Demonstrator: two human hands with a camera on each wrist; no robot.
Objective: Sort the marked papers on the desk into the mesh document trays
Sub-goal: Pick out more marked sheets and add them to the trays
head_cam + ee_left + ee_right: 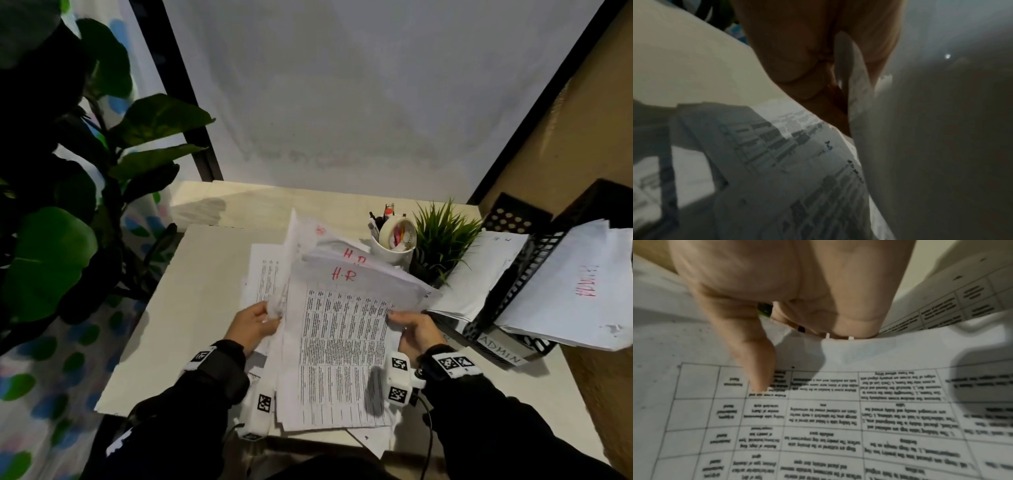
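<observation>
A stack of printed papers (339, 346) with tables, the top sheets marked "H.R" in red, lies on the desk in front of me. My left hand (255, 323) pinches the left edge of several lifted sheets (854, 97). My right hand (409, 329) grips the right edge of the top sheet (838, 410), thumb pressed on the print. Black mesh document trays (513, 294) stand at the right; one label reads "ADMIN" and a red-marked paper (579, 291) lies in the top tray.
A white cup (388, 245) with pens and a tape roll stands behind the stack, beside a small green plant (442, 236). A large leafy plant (68, 178) fills the left side. A white wall panel rises behind the desk (205, 291).
</observation>
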